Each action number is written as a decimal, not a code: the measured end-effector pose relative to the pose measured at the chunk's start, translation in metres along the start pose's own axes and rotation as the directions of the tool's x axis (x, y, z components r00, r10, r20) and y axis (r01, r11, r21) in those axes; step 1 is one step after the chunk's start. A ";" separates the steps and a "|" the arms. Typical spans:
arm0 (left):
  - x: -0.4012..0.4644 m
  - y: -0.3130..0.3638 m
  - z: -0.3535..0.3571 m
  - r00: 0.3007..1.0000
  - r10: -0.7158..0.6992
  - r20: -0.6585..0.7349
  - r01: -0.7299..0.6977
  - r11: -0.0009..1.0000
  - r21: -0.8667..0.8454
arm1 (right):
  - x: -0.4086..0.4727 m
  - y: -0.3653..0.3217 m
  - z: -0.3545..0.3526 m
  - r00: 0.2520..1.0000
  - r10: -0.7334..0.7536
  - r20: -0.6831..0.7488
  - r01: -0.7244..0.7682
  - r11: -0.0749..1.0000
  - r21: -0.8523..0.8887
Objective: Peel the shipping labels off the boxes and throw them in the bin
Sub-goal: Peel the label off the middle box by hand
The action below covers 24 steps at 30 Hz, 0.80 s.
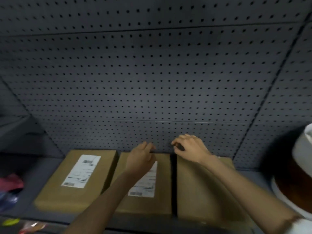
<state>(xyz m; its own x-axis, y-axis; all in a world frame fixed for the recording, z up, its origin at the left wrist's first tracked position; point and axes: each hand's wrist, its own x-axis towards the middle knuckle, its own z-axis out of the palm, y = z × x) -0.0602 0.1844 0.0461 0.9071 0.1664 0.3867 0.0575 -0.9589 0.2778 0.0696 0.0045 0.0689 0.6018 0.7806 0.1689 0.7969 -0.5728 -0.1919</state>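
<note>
Three brown boxes sit side by side on the grey tabletop (249, 178), against a pegboard wall (152, 81). The left box (76, 179) carries a white shipping label (81, 171), fully stuck down. The middle box (145, 188) has its own label (145, 183), partly hidden under the left forearm. The right box (202, 188) shows no label; the right arm covers much of its top.

The left hand (141, 157) grips the middle box's far edge, fingers curled over it. The right hand (189, 147) hovers above the right box's far corner, fingers curled; whether it pinches anything I cannot tell.

Peeling seems not yet begun on the two visible labels. Next, a fingernail must lift a label corner. The white bin (302, 174) stands at the right edge.
</note>
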 end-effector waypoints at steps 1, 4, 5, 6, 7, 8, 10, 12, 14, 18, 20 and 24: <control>-0.004 -0.014 -0.003 1.000 0.010 0.014 -0.010 1.000 0.007 | 0.006 -0.012 0.007 1.000 0.008 0.007 -0.008 1.000 0.007; -0.011 -0.055 -0.011 0.994 0.063 0.084 -0.066 0.997 0.041 | 0.019 -0.045 0.028 0.998 0.069 0.010 -0.069 0.997 0.032; -0.012 -0.066 -0.013 0.992 0.076 0.101 -0.081 0.996 0.047 | 0.022 -0.054 0.035 0.996 0.091 0.011 -0.091 0.995 0.041; -0.012 -0.075 -0.015 0.990 0.080 0.118 -0.087 0.995 0.050 | 0.024 -0.062 0.042 0.994 0.111 0.015 -0.111 0.993 0.051; -0.011 -0.084 -0.016 0.987 0.089 0.134 -0.096 0.994 0.052 | 0.026 -0.068 0.049 0.991 0.129 0.022 -0.130 0.990 0.061; -0.012 -0.091 -0.017 0.984 0.106 0.142 -0.114 0.992 0.055 | 0.026 -0.074 0.056 0.988 0.148 0.030 -0.150 0.986 0.069; -0.015 -0.105 -0.010 0.968 0.157 0.197 -0.172 0.983 0.058 | 0.021 -0.084 0.069 0.981 0.191 0.044 -0.195 0.976 0.094; -0.021 -0.114 0.000 0.939 0.200 0.280 -0.216 0.976 0.027 | 0.011 -0.094 0.082 0.971 0.230 0.068 -0.237 0.964 0.124; -0.029 -0.118 0.009 0.924 0.221 0.311 -0.224 0.974 -0.027 | -0.002 -0.102 0.093 0.963 0.249 0.105 -0.261 0.956 0.130; -0.043 -0.114 0.020 0.918 0.248 0.310 -0.233 0.969 -0.085 | -0.019 -0.104 0.100 0.948 0.283 0.147 -0.301 0.946 0.120; -0.048 -0.112 0.024 0.920 0.267 0.288 -0.253 0.964 -0.084 | -0.027 -0.106 0.103 0.942 0.306 0.137 -0.324 0.937 0.135; -0.064 -0.111 0.027 0.923 0.273 0.271 -0.263 0.962 -0.072 | -0.043 -0.110 0.111 0.939 0.299 0.170 -0.322 0.938 0.130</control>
<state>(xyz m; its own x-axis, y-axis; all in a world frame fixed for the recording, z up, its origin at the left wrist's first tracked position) -0.1133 0.2735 -0.0334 0.9660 -0.1701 0.1949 -0.2134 -0.9498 0.2289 -0.0501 0.0613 -0.0246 0.7941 0.6045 -0.0626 0.5469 -0.7557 -0.3601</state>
